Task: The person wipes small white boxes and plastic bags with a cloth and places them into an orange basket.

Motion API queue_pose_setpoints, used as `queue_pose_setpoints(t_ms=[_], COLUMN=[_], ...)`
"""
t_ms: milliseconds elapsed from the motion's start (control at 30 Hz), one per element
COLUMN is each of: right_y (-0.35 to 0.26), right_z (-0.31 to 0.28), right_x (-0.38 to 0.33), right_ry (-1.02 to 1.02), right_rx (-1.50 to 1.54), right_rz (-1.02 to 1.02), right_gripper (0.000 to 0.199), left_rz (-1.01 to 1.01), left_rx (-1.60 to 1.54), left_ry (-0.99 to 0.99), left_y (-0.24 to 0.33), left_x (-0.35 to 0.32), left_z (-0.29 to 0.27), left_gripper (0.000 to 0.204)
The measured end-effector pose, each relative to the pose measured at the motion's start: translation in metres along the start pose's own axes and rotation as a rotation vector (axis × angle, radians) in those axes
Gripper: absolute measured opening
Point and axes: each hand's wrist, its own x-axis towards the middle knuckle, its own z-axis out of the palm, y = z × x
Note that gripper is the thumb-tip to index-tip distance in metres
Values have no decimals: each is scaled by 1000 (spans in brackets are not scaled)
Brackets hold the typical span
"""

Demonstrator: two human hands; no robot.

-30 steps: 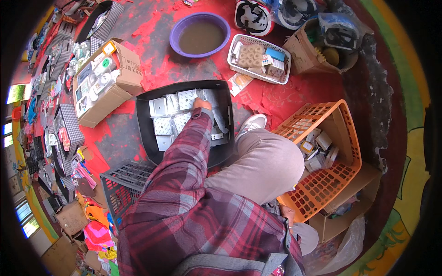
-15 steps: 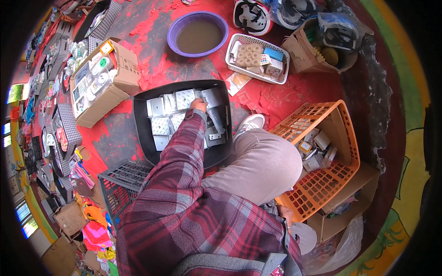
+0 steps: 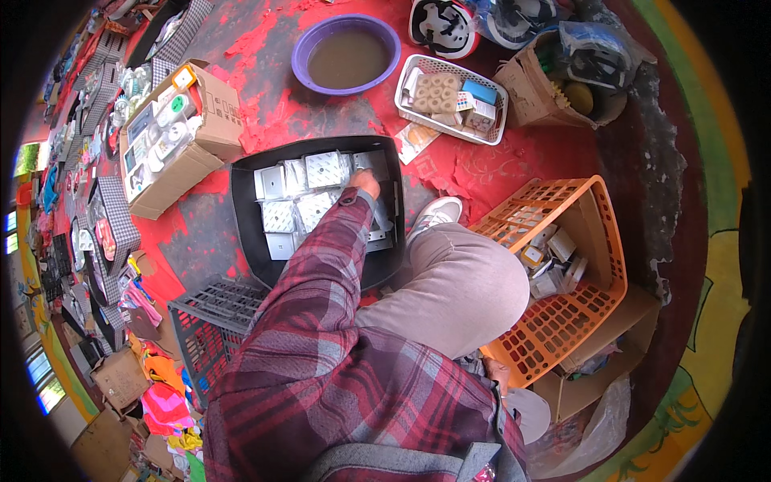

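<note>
My left hand [image 3: 366, 183], at the end of a red plaid sleeve, reaches into a black tray [image 3: 245, 229] on the floor. It rests on the white flat packets [image 3: 299, 210] near the tray's far right corner. The fingers are tucked under the hand, so its grip is hidden. Only a small patch of my right hand [image 3: 499, 374] shows low beside the orange basket [image 3: 598, 241], mostly covered by my body. My bent knee in beige trousers [image 3: 470, 285] lies between the tray and the basket.
A purple basin of brown water [image 3: 347, 55] and a white basket of small goods [image 3: 450, 98] stand beyond the tray. A cardboard box of bulbs and fittings [image 3: 173, 136] is at the left, and a dark crate [image 3: 213, 317] sits near my left side. The floor is red and worn.
My left hand has shifted slightly within the tray, toward its far right corner. The view has tilted a little; nothing else moved.
</note>
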Motion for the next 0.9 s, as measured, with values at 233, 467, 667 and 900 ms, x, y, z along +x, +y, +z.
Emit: queue_pose_setpoints(t_ms=[233,467,667,900], right_y=[1,-10,-13,-9], right_z=[0,2,2,3], right_x=[-3,-6,-9,-3], right_ry=[-11,3,-4,0], right_rx=[42,13,22,59], right_rz=[-13,63,18,-1], right_gripper=[45,43,43,41], left_rz=[-222,-322,-373,-353], left_rx=[-328,-112,-125,34], left_ry=[274,152,-26,-172], left_y=[17,9,-5,-2], left_x=[-3,-41,-22,-17], left_z=[-9,-30,-9,-28], left_gripper=[28,32,51,50])
